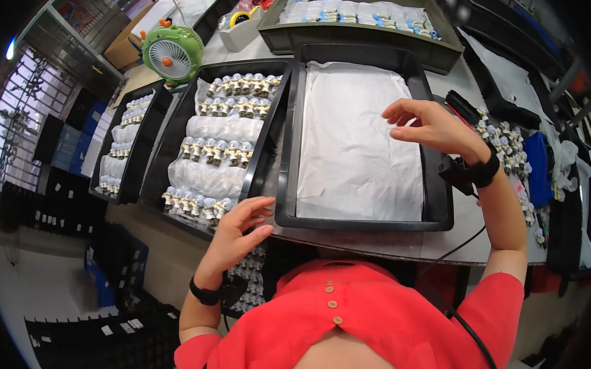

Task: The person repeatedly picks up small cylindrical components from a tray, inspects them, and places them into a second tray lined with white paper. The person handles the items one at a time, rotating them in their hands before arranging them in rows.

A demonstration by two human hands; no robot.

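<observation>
In front of me lies a black tray [286,150] lined with a wrinkled white sheet [359,141]. My right hand [431,128] hovers over the right side of that sheet, fingers loosely bent and thumb apart, nothing visible in it. Near the tray's front left corner is my left hand [240,232], also with nothing seen in it, its thumb away from the fingers. Just beyond it, a second black tray [272,125] holds rows of small figurines [217,151] with pale blue heads, with white sheeting between some rows.
A narrower black tray of figurines [151,135] stands far left, below a green fan [173,54]. An olive crate [359,36] sits at the back. Loose figurines [504,143] are heaped on the right beside a blue bin [539,169]. A cable [464,245] crosses the table edge.
</observation>
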